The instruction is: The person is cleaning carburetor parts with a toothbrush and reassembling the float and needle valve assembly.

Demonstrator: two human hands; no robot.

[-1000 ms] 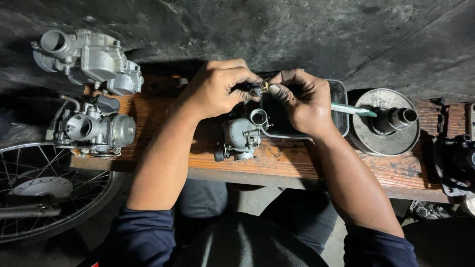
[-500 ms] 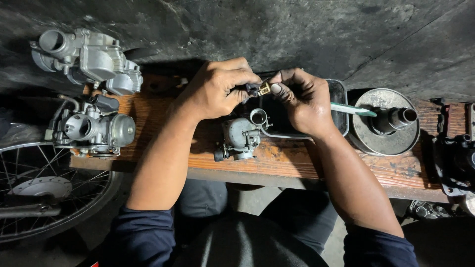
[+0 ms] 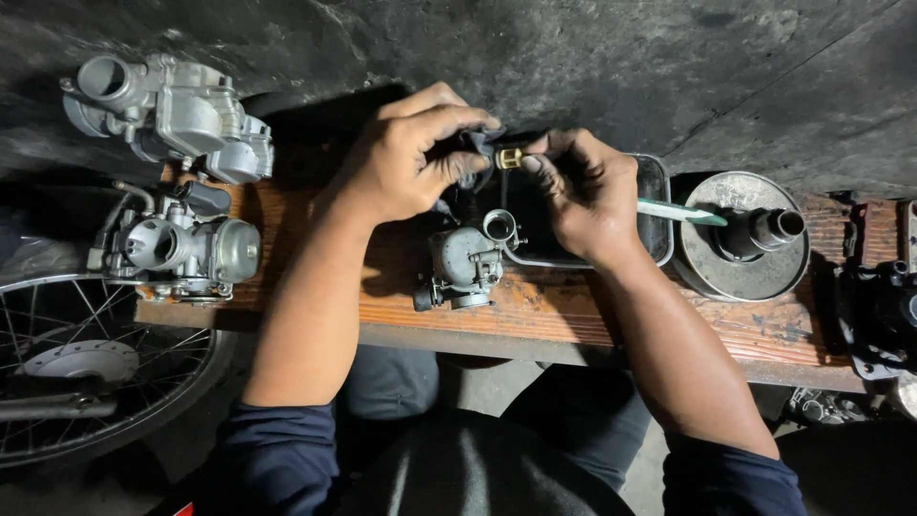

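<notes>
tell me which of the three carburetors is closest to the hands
The small carburetor at mid-bench, just below the left hand and right hand. The other two carburetors sit at the bench's far left end.

Both forearms are extended forward, sleeves pushed up. The left hand [image 3: 411, 158] and right hand [image 3: 587, 196] are brought together, fingertips pinched closed.

A worn wooden worktop [image 3: 573, 320] is carrying the parts. Two grey carburettors [image 3: 177, 250] are sitting at its left end, one behind the other. A smaller carburettor body [image 3: 465, 260] is lying near the middle, touching a dark metal tray [image 3: 657, 205]. A round metal disc [image 3: 740, 272] is resting just right of the tray.
</notes>
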